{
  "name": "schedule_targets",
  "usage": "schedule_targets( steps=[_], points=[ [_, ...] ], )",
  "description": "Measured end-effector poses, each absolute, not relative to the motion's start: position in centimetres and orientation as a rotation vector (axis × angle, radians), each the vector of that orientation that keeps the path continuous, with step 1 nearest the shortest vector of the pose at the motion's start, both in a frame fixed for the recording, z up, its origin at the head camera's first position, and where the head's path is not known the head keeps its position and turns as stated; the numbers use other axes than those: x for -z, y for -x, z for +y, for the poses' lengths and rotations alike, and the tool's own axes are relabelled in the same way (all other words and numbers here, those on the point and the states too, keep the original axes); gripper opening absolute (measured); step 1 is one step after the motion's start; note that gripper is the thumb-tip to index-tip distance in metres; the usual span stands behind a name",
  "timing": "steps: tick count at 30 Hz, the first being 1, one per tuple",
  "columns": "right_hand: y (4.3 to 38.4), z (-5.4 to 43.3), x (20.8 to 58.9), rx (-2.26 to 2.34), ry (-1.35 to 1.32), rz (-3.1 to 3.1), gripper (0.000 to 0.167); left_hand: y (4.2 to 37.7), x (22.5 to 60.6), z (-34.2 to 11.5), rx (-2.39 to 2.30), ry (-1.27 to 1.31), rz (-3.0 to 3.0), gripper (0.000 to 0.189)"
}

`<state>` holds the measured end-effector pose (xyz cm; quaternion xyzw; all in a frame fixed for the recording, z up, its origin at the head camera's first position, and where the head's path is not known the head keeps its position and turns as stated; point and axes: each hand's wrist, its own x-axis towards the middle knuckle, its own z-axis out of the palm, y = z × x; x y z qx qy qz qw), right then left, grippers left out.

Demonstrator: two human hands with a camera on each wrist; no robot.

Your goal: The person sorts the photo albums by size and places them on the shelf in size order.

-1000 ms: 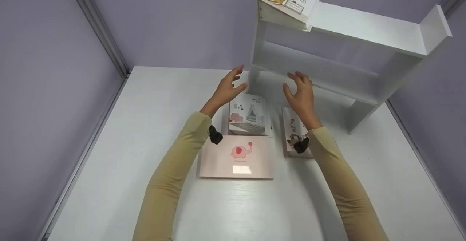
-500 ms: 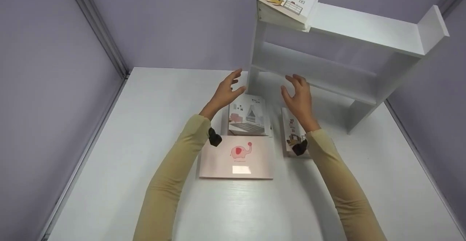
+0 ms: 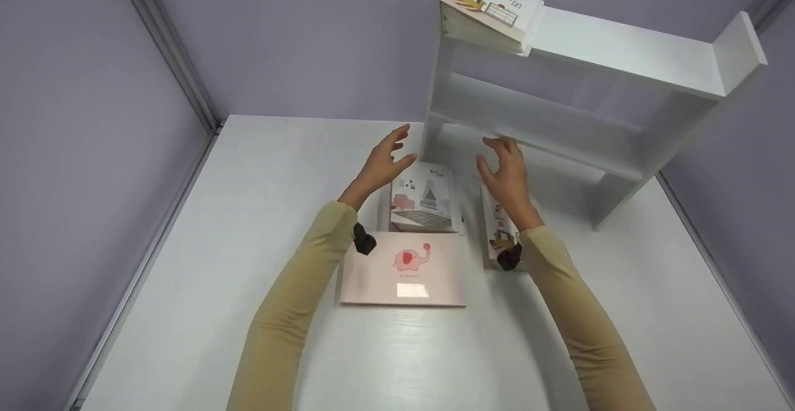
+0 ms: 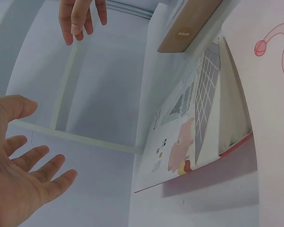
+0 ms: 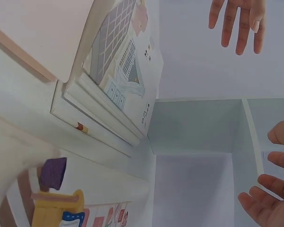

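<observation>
Purple wall (image 3: 310, 45) behind, white table (image 3: 205, 225) below. From the left: left hand (image 3: 380, 166) raised beside the far corner of the book stack, fingers bent a little and apart from the thumb, nothing held; a loose pose, suggesting readiness or rest rather than a grip. Next, pink elephant book (image 3: 376, 271), flat and face-up just in front of the stack; contact between the two hard to tell. Beyond it, book stack (image 3: 422, 200), tent picture uppermost, lying flat, probably for steadiness. Higher up, shelf-top book (image 3: 497, 1), tilted, seemingly propped on the left end panel for support. Below, on the table, yellow-vehicle book (image 3: 498, 221), partly hidden under the right forearm. Above its far end, right hand (image 3: 508, 178), fingers gently curved, thumb well apart, likewise nothing held. Farthest right, white shelf unit (image 3: 627, 51), set back against the wall, perhaps for reach from the front.
</observation>
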<state>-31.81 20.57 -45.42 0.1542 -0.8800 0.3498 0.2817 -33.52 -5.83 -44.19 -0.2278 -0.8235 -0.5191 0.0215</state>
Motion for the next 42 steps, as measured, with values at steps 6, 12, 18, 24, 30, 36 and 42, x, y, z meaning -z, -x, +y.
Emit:
schedule_targets(
  steps=[6, 12, 18, 24, 30, 36, 42],
  points=[
    [31.4, 20.4, 46.0, -1.001, -0.382, -2.424, 0.037, 33.4, 45.0, -6.0, 1.581, 0.682, -2.594, 0.062],
    [31.5, 20.2, 46.6, -1.029, -0.380, -2.462, 0.047, 33.4, 45.7, -6.2, 1.594, 0.666, -2.603, 0.062],
    [31.4, 20.1, 47.0, -1.055, -0.388, -2.488, 0.053, 33.3, 46.2, -6.4, 1.599, 0.662, -2.614, 0.062],
    [31.2, 19.7, 47.6, -1.079, -0.405, -2.504, 0.053, 33.1, 46.9, -6.6, 1.616, 0.663, -2.663, 0.064],
    [31.2, 19.5, 48.2, -1.057, -0.413, -2.515, 0.051, 33.1, 47.5, -6.7, 1.608, 0.671, -2.684, 0.065],
    [31.2, 19.2, 48.7, -1.096, -0.401, -2.528, 0.051, 32.9, 48.0, -6.7, 1.603, 0.653, -2.694, 0.065],
    [30.9, 18.9, 49.0, -1.116, -0.393, -2.551, 0.052, 32.8, 48.6, -6.8, 1.619, 0.629, -2.715, 0.066]
  ],
)
